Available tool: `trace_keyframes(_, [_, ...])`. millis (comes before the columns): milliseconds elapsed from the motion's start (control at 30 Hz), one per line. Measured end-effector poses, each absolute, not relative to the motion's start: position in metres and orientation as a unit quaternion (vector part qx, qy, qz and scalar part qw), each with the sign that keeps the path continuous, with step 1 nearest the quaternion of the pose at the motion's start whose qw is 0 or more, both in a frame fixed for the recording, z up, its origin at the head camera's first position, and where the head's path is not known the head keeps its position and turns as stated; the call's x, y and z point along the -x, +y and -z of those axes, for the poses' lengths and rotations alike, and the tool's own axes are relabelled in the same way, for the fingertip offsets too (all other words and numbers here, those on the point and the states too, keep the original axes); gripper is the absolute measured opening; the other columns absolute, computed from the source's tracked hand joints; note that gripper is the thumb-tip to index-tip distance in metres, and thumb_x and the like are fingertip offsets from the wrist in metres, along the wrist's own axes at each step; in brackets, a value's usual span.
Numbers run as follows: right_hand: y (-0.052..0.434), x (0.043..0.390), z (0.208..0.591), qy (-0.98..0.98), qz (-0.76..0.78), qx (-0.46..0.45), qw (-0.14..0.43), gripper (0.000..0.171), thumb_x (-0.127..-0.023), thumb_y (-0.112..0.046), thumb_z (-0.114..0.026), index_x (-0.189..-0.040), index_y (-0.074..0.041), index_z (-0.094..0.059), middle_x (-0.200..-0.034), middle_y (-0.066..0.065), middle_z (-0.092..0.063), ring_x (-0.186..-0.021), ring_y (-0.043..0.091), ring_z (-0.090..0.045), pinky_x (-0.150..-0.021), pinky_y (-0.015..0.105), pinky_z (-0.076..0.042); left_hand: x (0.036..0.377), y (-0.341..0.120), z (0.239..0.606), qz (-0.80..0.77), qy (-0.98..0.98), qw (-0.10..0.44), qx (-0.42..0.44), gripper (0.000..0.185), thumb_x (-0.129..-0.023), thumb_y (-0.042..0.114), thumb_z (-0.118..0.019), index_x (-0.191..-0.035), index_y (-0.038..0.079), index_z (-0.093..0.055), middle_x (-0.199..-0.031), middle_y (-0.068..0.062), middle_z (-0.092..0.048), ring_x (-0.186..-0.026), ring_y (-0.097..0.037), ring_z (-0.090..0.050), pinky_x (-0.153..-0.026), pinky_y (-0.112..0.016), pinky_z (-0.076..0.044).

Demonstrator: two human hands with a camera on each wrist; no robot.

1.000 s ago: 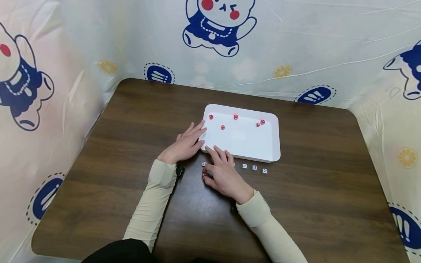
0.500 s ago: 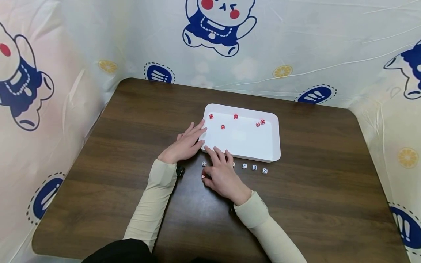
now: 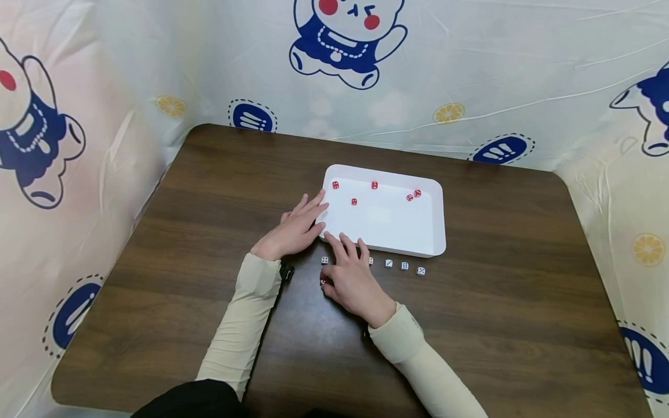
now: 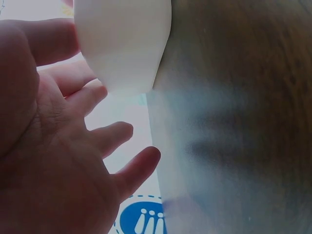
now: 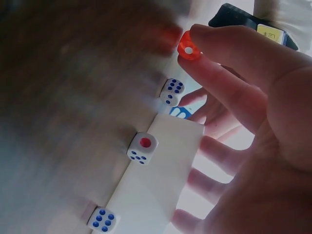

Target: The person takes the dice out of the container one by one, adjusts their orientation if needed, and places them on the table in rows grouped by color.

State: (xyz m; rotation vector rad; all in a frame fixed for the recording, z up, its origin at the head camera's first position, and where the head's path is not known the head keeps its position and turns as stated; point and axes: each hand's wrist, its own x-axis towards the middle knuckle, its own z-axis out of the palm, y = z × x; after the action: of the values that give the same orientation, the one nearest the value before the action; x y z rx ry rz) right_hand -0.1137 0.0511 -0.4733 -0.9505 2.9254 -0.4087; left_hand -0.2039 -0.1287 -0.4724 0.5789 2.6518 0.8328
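Right hand [image 3: 351,278] lies palm-down on the dark wooden table [image 3: 209,191] in the head view, just in front of the white tray [image 3: 436,232], with its fingers stretched toward the tray's near rim and its thumb tucked against a red die [image 3: 323,281] at the hand's left edge. To its left, the left hand [image 3: 294,229] rests flat with its fingers straight and close together, their tips touching the tray's left rim. Five more red dice [image 3: 353,201] lie scattered across the far half of the tray, while white dice [image 3: 404,266] sit in a loose row on the table just before the near rim, one of them beside the right index finger. Both forearms wear cream sleeves [image 3: 237,331], and a cartoon-printed curtain [image 3: 470,69] closes in the table on three sides. Seen from the left wrist, the left hand [image 4: 53,146] is relaxed and lightly spread, holding nothing, its fingertips right by the tray's rounded corner [image 4: 124,44]. Seen from the right wrist, the right hand [image 5: 243,141] has its thumb pressed onto the translucent red die [image 5: 188,48], which shows a single white pip; whether a finger pinches it from the other side cannot be told. The remaining fingers are loosely extended, and three white dice [image 5: 142,147] with blue pips lie along the tray's edge.
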Motion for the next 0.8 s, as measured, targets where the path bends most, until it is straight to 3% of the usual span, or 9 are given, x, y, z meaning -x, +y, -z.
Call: trace_keyframes(800, [0.0482,0.1143,0.4715,0.948,0.115,0.296,0.035,0.008,-0.084,-0.030,-0.073,-0.086,-0.023,-0.073,-0.156,0.012,-0.028,-0.142,0.041,-0.025,-0.108,0.069,-0.019,0.2042,-0.1281,0.4723,-0.291,0.923,0.152,-0.200,0.054,-0.103,0.032,-0.041,-0.153,0.015,-0.029,-0.164,0.007,-0.003,-0.152,-0.032,0.000,-0.111,-0.068,-0.011])
